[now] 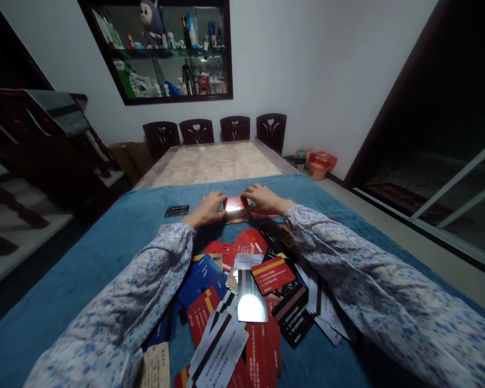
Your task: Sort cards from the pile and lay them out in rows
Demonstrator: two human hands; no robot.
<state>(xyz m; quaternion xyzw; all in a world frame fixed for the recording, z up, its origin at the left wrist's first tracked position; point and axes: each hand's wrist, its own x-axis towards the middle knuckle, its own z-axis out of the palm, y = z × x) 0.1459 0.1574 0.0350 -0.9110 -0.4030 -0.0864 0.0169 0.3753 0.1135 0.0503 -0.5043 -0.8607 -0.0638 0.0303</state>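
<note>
My left hand (pixel 207 210) and my right hand (pixel 265 199) reach forward over the blue cloth, fingers closed on opposite sides of a red card (pixel 235 203). Bright glare covers part of its face. Whether it is one card or a small stack, I cannot tell. Between my forearms lies a loose heap of plastic cards: a silver card (pixel 251 295) with a glare spot, a red card with a yellow stripe (pixel 272 273), a black card (pixel 292 315), blue cards (pixel 204 277) and white cards (pixel 222 345). Left of my left hand, a black card (pixel 177 210) lies apart.
The blue cloth (pixel 105 258) covers the near part of a long marble-patterned table (pixel 222 159). Dark chairs (pixel 196 132) stand at its far end. A wall cabinet (pixel 170 51) holds bottles and a plush toy. A red bag and orange bucket (pixel 318 168) sit on the floor at right.
</note>
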